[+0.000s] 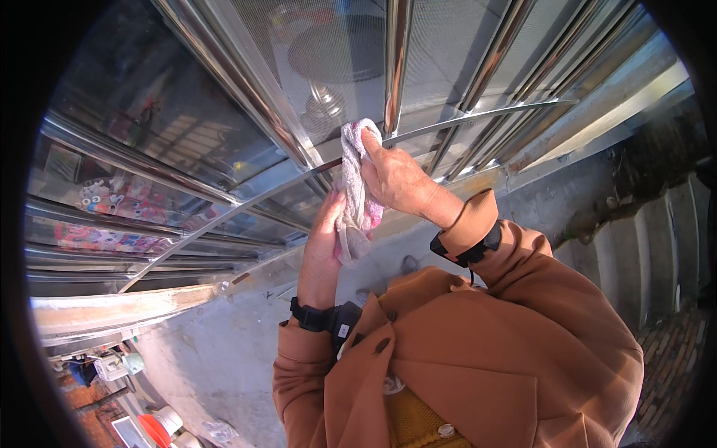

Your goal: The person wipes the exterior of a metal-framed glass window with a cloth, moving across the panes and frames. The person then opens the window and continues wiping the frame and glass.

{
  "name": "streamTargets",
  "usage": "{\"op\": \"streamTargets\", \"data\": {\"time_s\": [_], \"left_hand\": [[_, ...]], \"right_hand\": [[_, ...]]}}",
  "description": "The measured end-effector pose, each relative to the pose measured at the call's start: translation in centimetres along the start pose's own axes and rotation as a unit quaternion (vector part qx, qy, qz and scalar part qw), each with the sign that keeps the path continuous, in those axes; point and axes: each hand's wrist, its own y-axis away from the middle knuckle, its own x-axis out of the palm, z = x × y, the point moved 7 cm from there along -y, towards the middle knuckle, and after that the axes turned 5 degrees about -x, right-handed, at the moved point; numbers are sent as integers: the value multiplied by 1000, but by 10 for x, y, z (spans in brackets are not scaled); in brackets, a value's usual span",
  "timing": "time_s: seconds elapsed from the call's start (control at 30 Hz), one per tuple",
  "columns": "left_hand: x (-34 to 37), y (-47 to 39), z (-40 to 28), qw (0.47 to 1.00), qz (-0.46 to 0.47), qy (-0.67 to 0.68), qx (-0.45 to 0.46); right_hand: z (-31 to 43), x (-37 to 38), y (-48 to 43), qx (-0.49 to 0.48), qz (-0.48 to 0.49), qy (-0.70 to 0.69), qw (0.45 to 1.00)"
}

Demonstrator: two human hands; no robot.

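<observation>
A white and pink cloth (354,185) hangs bunched between my two hands, in front of the metal window bars. My right hand (395,176) grips its upper part, thumb pressed on the fabric. Lower down, my left hand (324,224) holds the cloth's side, with some of its fingers hidden behind it. Just behind the cloth runs a curved-looking flat metal crossbar (263,193), which joins the shiny upright bars (396,67). Glass and mesh screen lie behind the bars.
Through the mesh shows a round dark tabletop (339,47) on a metal stand. Below the bars runs a ledge (185,299) above the concrete ground (224,341). A red basin (154,430) and a white bucket (168,417) are at lower left. Steps (644,257) lie at right.
</observation>
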Motion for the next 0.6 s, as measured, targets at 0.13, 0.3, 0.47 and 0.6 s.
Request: {"op": "streamTargets", "data": {"time_s": [0.13, 0.3, 0.47, 0.6], "left_hand": [[-24, 26, -5, 996, -90, 22, -1], [-23, 23, -4, 994, -110, 18, 2], [11, -3, 11, 1000, -18, -9, -5], [33, 3, 11, 997, 3, -72, -13]], "right_hand": [[25, 29, -13, -67, 10, -29, 997], [19, 29, -9, -34, 9, 13, 999], [-10, 1, 16, 50, 25, 55, 997], [-12, -15, 32, 22, 15, 24, 999]]}}
